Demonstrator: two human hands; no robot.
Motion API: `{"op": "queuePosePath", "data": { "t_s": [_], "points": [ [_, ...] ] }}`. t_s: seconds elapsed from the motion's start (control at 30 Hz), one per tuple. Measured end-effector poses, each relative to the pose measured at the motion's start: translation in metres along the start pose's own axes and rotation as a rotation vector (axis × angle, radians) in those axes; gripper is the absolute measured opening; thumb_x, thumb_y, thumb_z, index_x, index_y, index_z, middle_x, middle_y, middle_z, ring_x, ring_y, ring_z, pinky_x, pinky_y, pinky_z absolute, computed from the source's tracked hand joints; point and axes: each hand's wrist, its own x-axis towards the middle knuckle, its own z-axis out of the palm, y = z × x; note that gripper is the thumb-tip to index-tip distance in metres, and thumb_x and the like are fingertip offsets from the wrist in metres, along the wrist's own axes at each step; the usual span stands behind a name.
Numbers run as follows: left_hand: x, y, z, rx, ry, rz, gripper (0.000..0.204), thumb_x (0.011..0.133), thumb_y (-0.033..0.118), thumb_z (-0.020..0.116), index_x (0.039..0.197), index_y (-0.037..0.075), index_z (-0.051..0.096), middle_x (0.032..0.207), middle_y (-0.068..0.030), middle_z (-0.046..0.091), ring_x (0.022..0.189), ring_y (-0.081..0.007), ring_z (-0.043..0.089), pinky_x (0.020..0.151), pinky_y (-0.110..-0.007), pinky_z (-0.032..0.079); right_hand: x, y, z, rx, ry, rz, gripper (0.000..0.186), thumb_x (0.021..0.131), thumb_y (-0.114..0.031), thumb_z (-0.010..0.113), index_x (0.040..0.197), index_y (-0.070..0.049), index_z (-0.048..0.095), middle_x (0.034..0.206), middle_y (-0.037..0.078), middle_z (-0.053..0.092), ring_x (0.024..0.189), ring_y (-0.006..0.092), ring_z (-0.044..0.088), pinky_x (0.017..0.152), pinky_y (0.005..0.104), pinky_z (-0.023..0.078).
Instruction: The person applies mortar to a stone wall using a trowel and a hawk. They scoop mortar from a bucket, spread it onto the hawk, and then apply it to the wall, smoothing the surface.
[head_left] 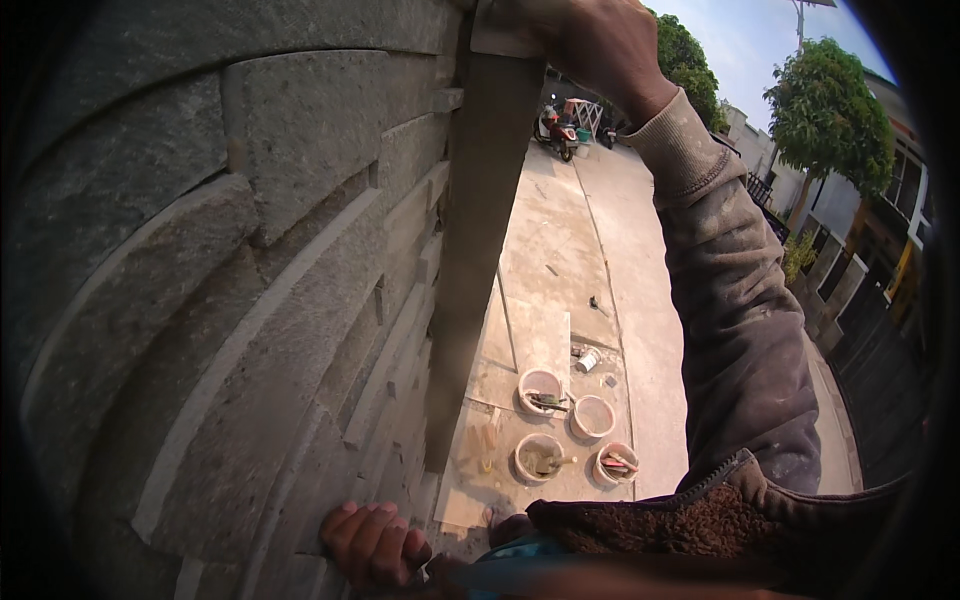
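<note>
Rough grey stone cladding (300, 150) in staggered blocks fills the left side, ending at a dark, smooth vertical edge (480, 250). My right hand (605, 45) is raised high at the top of this edge, its arm in a dusty, bunched-up sleeve. Its fingers are closed on a flat greyish piece (508, 30) against the wall; the frame cuts off the top of both. Low down, my left hand (375, 545) is closed beside the stone face, fingers curled toward it. Whatever lies inside those fingers, if anything, is hidden.
Far below on the pale pavement stand several buckets, among them one with grey mix (540, 458) and one with tools (615, 464). A can (588, 360) lies near them. Farther off are a parked scooter (558, 135) and a leafy tree (830, 118).
</note>
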Motion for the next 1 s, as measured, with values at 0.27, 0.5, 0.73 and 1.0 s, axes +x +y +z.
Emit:
{"op": "queuePosePath", "data": {
  "t_s": [0.27,0.5,0.73,1.0],
  "points": [
    [0.002,0.005,-0.005,-0.01,-0.056,-0.036,0.016,0.094,0.016,0.05,0.101,0.003,0.055,0.092,-0.0126,0.062,0.089,-0.0269,0.059,0.091,-0.051,0.048,-0.062,-0.023,0.024,-0.244,-0.05,-0.083,0.022,0.085,-0.029,0.074,0.107,-0.03,0.074,0.095,-0.008,0.074,0.093,0.0108,0.068,0.066,0.0325,0.051],
    [0.017,0.016,0.001,0.027,0.086,-0.133,0.018,0.099,0.022,0.053,0.095,0.006,0.057,0.084,-0.0091,0.064,0.08,-0.0233,0.062,0.085,-0.046,0.051,-0.017,-0.021,-0.011,-0.088,-0.064,0.137,0.035,0.083,-0.028,0.074,0.117,-0.023,0.071,0.096,0.002,0.074,0.082,0.0196,0.071,0.062,0.0328,0.052],
    [0.02,0.024,0.01,-0.035,0.146,-0.174,0.022,0.103,0.025,0.053,0.092,0.006,0.056,0.082,-0.0083,0.066,0.077,-0.0229,0.062,0.083,-0.045,0.052,-0.021,-0.009,-0.025,-0.105,-0.047,0.077,0.025,0.083,-0.018,0.068,0.107,-0.018,0.071,0.086,0.002,0.073,0.081,0.0197,0.069,0.064,0.0347,0.053],
    [0.025,0.017,0.001,0.015,0.021,-0.15,0.02,0.104,0.025,0.05,0.098,0.007,0.054,0.093,-0.0096,0.065,0.086,-0.0236,0.061,0.087,-0.047,0.051,-0.124,-0.072,0.015,-0.041,-0.236,-0.011,0.042,0.084,-0.026,0.078,0.123,-0.021,0.067,0.104,0.001,0.073,0.092,0.017,0.067,0.068,0.0313,0.049]
  ]
}}
